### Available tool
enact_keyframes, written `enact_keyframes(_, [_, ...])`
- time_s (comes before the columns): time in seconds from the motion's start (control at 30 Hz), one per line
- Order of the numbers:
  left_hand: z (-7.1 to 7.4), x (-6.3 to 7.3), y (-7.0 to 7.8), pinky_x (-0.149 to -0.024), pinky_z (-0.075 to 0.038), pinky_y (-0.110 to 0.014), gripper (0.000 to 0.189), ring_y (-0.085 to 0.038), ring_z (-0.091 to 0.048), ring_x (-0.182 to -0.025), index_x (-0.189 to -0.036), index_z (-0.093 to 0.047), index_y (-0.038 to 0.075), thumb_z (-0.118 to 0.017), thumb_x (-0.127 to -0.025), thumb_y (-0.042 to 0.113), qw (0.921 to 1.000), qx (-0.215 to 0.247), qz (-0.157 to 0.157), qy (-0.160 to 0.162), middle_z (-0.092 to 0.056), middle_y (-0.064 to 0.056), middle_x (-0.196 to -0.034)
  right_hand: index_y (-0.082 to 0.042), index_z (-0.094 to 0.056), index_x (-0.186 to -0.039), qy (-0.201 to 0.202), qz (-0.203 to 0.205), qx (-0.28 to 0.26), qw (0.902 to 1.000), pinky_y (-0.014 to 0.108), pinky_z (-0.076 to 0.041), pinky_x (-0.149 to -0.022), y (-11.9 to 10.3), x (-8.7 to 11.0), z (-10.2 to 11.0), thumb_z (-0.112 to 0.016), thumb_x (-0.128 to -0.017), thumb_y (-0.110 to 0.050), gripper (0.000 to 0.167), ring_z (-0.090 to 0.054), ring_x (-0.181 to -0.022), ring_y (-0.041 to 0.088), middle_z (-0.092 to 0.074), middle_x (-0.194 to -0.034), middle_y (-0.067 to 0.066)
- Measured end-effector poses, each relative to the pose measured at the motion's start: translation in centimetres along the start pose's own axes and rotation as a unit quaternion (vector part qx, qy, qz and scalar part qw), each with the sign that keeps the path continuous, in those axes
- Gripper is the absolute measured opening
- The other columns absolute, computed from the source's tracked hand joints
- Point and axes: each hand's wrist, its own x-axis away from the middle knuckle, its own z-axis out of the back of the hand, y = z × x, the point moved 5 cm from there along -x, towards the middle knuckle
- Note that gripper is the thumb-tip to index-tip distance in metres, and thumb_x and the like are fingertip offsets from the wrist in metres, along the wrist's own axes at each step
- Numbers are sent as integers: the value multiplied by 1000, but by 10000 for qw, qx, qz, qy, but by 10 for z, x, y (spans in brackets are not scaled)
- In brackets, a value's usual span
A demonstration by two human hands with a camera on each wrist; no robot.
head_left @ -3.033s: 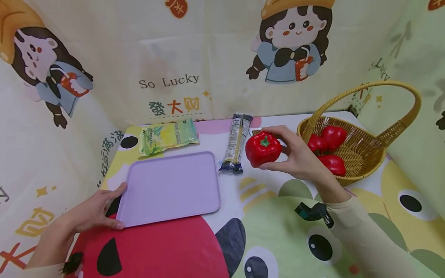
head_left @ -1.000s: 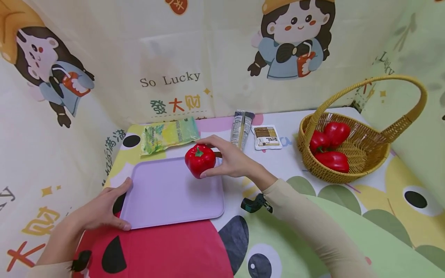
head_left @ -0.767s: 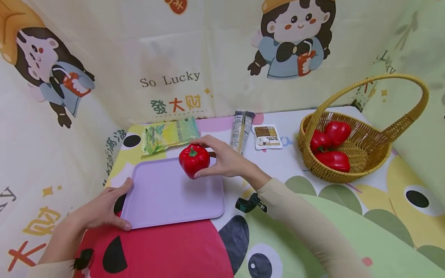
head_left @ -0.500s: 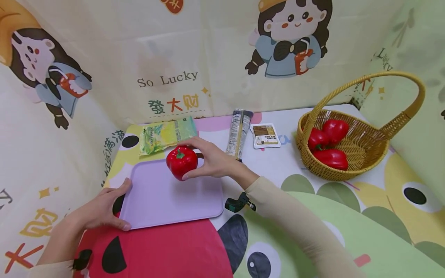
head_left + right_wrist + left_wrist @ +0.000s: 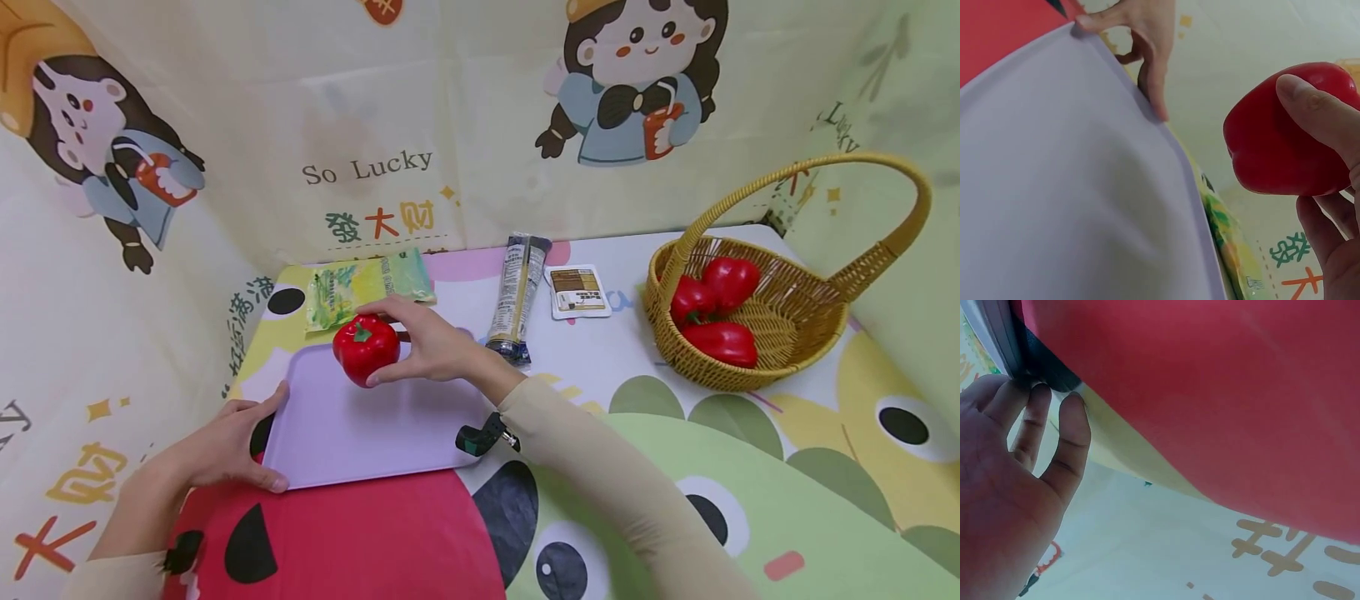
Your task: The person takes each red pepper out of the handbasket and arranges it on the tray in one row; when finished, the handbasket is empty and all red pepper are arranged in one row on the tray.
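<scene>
A red bell pepper (image 5: 365, 350) with a green stem is held by my right hand (image 5: 431, 343), thumb in front and fingers behind. It hangs over the back left part of a lilac tray (image 5: 352, 446); the right wrist view shows the thumb across the pepper's side (image 5: 1266, 140). My left hand (image 5: 217, 446) rests at the tray's left edge, thumb at the front corner and fingers spread further back. In the left wrist view its fingers (image 5: 1072, 437) touch the tray's outer side (image 5: 991, 331).
A wicker basket (image 5: 701, 367) with a tall handle stands at the right, holding several red peppers (image 5: 727, 283). Behind the tray lies a yellow-green packet (image 5: 367, 283). A long dark-ended packet (image 5: 517, 292) and a small white-brown sachet (image 5: 577, 292) lie right of it.
My right hand has carried the bell pepper left from beside the basket to over the tray, uncovering the sachet. My left hand has stayed at the tray's edge.
</scene>
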Motion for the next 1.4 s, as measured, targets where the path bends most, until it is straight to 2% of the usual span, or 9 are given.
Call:
enact_keyframes(0.27, [1, -1, 3, -83, -62, -49, 146, -50, -30, -125, -163, -12, 3, -96, -55, 54, 10000, 70, 56, -14, -34, -32, -138, -14, -46, -149, -98, -218, 18, 9997, 18, -53, -94, 9, -10, -10, -91, -79, -25, 84, -49, -131, 9, -50, -144, 1])
enact_keyframes(0.6, [5, -2, 9, -86, -60, -52, 144, -49, -31, -125, -163, -11, 2, -96, -57, 50, 10000, -36, 23, -58, -34, -32, -139, -15, -48, -148, -152, -220, 42, 9996, 18, -51, -99, 26, -22, -23, -92, -78, -22, 83, -50, -130, 10, -51, -144, 1])
enact_keyframes(0.73, [4, -2, 9, -87, -60, -52, 144, -49, -31, -125, -163, -10, 3, -96, -58, 50, 9999, -1, 76, -105, -33, -32, -139, -16, -48, -148, -199, -175, 170, 9995, 17, -50, -98, 29, -27, -31, -92, -78, -22, 83, -49, -130, 9, -49, -145, 2])
enact_keyframes(0.93, [3, -2, 7, -85, -61, -50, 146, -53, -28, -128, -164, -7, 4, -96, -57, 50, 9994, 161, 197, -242, -30, -33, -141, -15, -47, -148, -296, -67, 636, 9975, 15, -48, -98, 28, -31, -42, -91, -79, -26, 83, -48, -129, 8, -51, -142, 1])
enact_keyframes(1.17, [3, 0, 7, -84, -61, -50, 147, -54, -28, -128, -164, -6, 5, -96, -57, 51, 9990, 214, 254, -302, -29, -33, -141, -13, -46, -149, -382, -31, 949, 9948, 17, -42, -107, 25, -38, -51, -91, -79, -28, 84, -47, -131, 9, -53, -142, 2])
enact_keyframes(1.4, [1, 0, 8, -82, -62, -49, 146, -53, -29, -128, -164, -8, 5, -96, -57, 51, 9994, 176, 200, -227, -31, -33, -142, -12, -45, -151, -530, -209, 1086, 9924, 16, -42, -105, 28, -47, -63, -90, -80, -27, 86, -45, -133, 11, -51, -144, 3])
